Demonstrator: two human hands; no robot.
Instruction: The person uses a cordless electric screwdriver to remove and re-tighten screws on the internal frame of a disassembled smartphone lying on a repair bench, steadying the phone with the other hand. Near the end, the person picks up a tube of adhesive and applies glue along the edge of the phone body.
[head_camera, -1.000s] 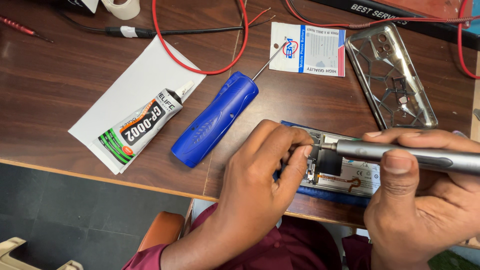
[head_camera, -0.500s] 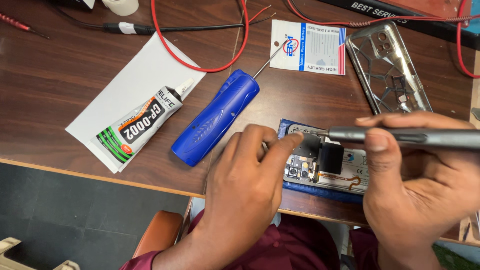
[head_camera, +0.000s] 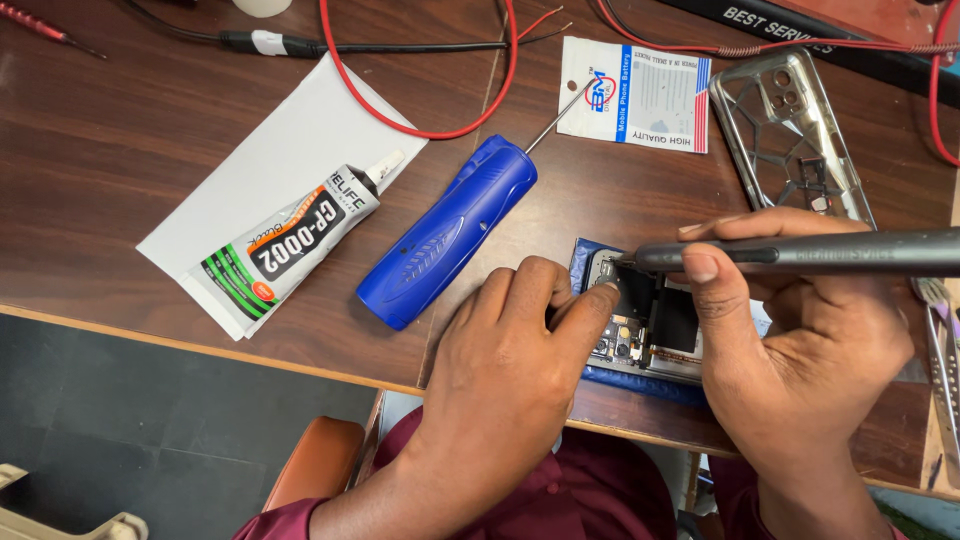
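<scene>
An opened blue phone (head_camera: 640, 345) lies at the table's near edge, its circuit board and black parts exposed. My left hand (head_camera: 505, 375) rests on its left end, fingertips pressing at the top corner. My right hand (head_camera: 790, 350) grips a dark grey pen-shaped screwdriver (head_camera: 820, 252), held level with its tip at the phone's upper left corner near my left fingertips. Both hands hide much of the phone.
A blue-handled tool with a thin metal shaft (head_camera: 450, 228) lies just left of my hands. Farther left, a glue tube (head_camera: 290, 235) sits on white paper (head_camera: 270, 160). A small printed packet (head_camera: 640, 92), clear phone case (head_camera: 790, 130), red wire (head_camera: 510, 80) lie behind.
The screwdriver has lifted slightly and swung level, its tip now at the phone's upper left corner. My left fingers have slid off the phone's middle, uncovering more of the board.
</scene>
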